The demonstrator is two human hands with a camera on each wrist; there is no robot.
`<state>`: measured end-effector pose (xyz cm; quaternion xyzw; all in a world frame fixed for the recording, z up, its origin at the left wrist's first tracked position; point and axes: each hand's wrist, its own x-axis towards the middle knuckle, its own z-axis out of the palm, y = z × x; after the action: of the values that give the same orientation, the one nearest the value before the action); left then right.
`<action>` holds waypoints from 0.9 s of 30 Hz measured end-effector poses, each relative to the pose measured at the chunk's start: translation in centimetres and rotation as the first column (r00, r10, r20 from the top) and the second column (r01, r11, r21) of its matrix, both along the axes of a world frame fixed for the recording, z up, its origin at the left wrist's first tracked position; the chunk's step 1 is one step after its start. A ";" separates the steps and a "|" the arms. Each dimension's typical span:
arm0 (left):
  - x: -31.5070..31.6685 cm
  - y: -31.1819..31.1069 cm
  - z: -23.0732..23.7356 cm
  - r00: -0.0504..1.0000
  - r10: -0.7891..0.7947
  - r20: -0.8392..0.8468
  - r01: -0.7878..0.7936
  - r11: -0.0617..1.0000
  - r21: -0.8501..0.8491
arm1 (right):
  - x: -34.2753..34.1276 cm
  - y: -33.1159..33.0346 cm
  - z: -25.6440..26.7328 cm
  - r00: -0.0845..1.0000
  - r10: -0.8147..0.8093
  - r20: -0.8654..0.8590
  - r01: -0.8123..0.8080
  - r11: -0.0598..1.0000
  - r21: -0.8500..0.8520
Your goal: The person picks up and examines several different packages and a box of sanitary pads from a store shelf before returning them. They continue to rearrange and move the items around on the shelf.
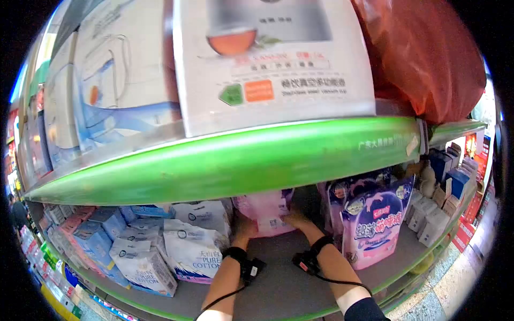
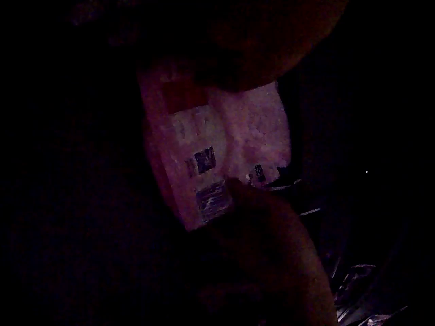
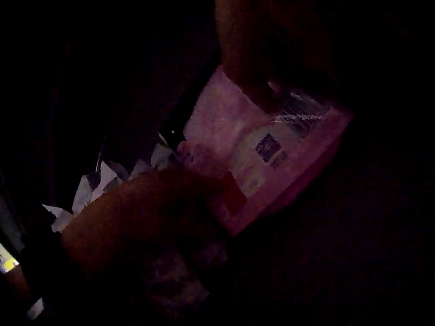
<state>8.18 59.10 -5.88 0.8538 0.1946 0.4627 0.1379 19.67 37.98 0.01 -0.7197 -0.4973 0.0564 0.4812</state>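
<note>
Both hands are reached in under the green-edged shelf, gripping a pink plastic package [image 1: 267, 214] of soft goods between them. My left hand [image 1: 245, 229] holds its left side and my right hand [image 1: 297, 220] its right side. The dim left wrist view shows the package [image 2: 183, 136] with a printed label and dark code squares, my left hand [image 2: 285, 41] above it and the right hand [image 2: 265, 238] below, thumb on the face. In the right wrist view, the right hand [image 3: 248, 54] lies over the top edge, the left hand [image 3: 143, 217] over the lower side.
White "Pure Cotton" packs [image 1: 198, 249] stand left of my left arm, beside blue boxes [image 1: 96, 238]. Purple and pink pouches [image 1: 375, 230] stand to the right, with small white boxes [image 1: 428, 219] beyond. The green shelf edge [image 1: 241, 160] crosses above my hands, with large boxes [image 1: 278, 96] on it.
</note>
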 end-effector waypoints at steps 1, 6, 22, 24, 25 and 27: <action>0.0 0.3 -0.8 0.999 0.042 -0.016 -0.042 0.999 0.014 | -0.6 -0.9 0.6 1.000 0.010 -0.009 -0.010 1.000 -0.006; -0.8 -5.5 1.6 0.988 0.142 0.055 -0.137 0.987 -0.089 | -3.3 -3.2 3.4 0.996 -0.041 0.081 0.033 0.994 0.100; -0.8 -36.0 8.5 0.717 -0.696 -0.039 0.487 0.540 -0.686 | 3.7 -36.1 3.9 0.857 -0.514 -0.017 0.440 0.715 0.543; -0.1 -36.8 8.0 0.732 -0.680 -0.038 0.430 0.504 -0.749 | 4.5 -36.5 2.0 0.946 -0.108 -0.304 0.227 0.892 0.390; 0.1 -37.3 7.7 0.768 -0.639 -0.034 0.455 0.583 -0.673 | 3.8 -36.8 2.7 0.948 -0.108 -0.300 0.226 0.892 0.392; 0.4 -37.5 7.0 0.805 -0.593 -0.025 0.465 0.656 -0.594 | 1.3 -37.1 4.1 0.940 -0.251 -0.231 0.302 0.927 0.221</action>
<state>8.62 21.64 1.13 0.8384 0.0766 0.2275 0.4894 20.92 0.85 4.12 -0.7060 -0.3429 -0.0047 0.6197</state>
